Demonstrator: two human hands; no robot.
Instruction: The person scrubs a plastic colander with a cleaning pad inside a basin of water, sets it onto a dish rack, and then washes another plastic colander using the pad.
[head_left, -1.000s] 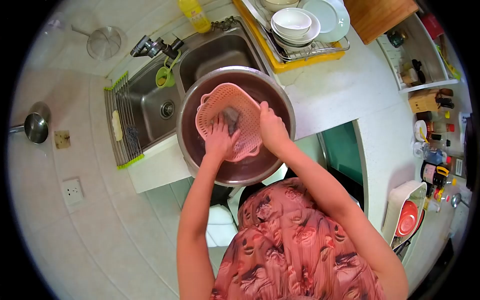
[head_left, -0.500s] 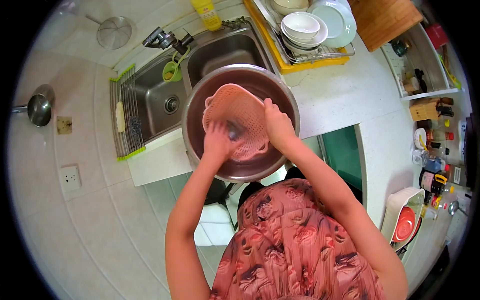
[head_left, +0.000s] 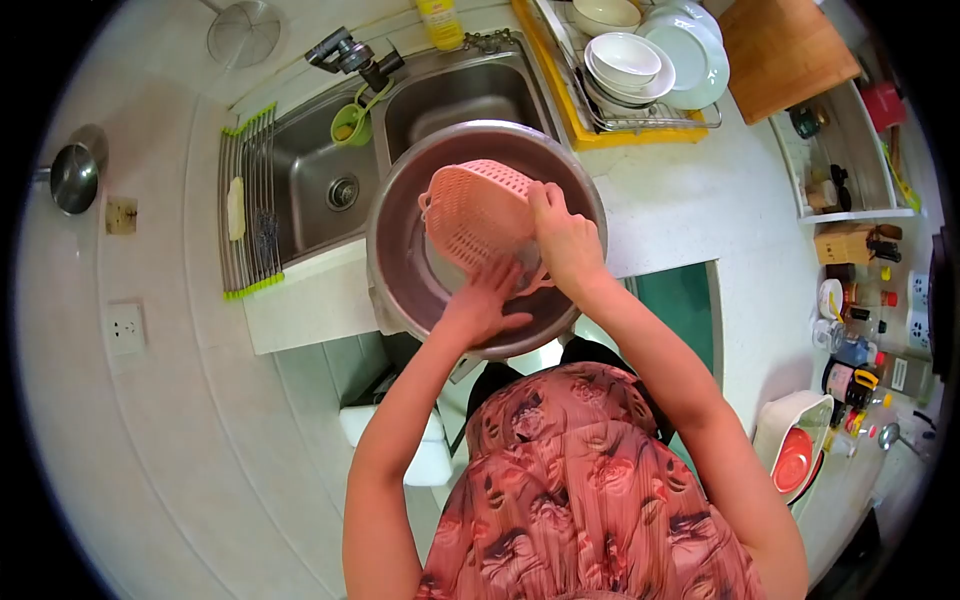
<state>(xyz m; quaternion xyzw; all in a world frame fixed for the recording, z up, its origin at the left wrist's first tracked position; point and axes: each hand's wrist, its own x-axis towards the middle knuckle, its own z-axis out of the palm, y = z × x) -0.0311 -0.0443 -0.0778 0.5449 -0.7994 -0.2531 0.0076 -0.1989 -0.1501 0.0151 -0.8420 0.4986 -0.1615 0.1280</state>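
A pink perforated basket is tilted inside a large metal basin. My right hand is wrapped round the basket's right rim. Fingers spread, my left hand lies at the basket's lower edge, over the basin. Behind the basket's wall and my hands, its contents are mostly hidden; the dark lump is not visible. Some liquid seems to lie in the basin's bottom.
Behind the basin is a double sink with a faucet and a roll-up rack. A yellow-trayed dish rack holds bowls and plates. Further right are a cutting board, knife block and bottles.
The basket has tipped further, its opening turned more toward the right. My left hand has moved right and down from inside the basket to its lower edge. The camera view has shifted slightly.
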